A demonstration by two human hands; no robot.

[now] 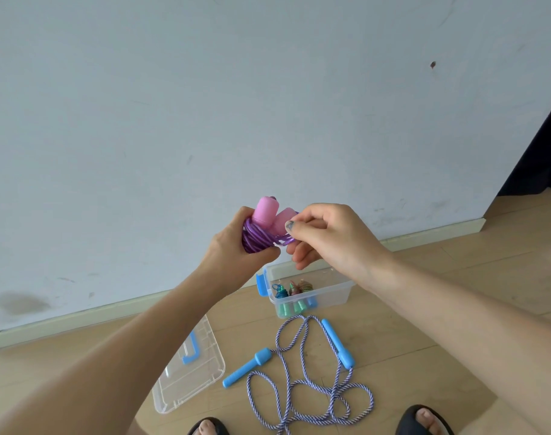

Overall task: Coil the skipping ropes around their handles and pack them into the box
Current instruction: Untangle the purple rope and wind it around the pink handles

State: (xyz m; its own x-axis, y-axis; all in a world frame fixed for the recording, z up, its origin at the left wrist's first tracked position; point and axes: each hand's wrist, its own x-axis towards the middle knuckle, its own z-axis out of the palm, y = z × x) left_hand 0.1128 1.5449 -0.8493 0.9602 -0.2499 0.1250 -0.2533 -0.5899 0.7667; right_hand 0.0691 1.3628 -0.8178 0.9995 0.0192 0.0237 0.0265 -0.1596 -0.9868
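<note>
Left of frame, the clear lid [191, 368] lies flat on the wooden floor [424, 324], off the box and out of the working area.

The left hand [236, 243] is wrapped firmly around the purple rope coil [255, 238], fingers behind and thumb pressing across the front. The two pink handles [269, 215] stand together out of the top of the coil, side by side and touching.

The right hand [327, 237] is just beside the bundle. Its thumb and forefinger are pressed together on the last free loop of purple rope, at the right edge of the coil; the remaining fingers are loosely curled below, holding nothing.

Judgement: the step in hand is securing the rope's end. To do it well, the left hand should keep the turns squeezed so they do not spring loose, while the right draws the loop snug and tucks it under a turn or over a handle.

Below the hands, the clear box [340, 285] stands open near the wall, with other coiled ropes already inside. The bundle is held above it, not yet packed.

In front of the box, the blue-handled rope [302, 390] lies sprawled and uncoiled on the floor.
</note>
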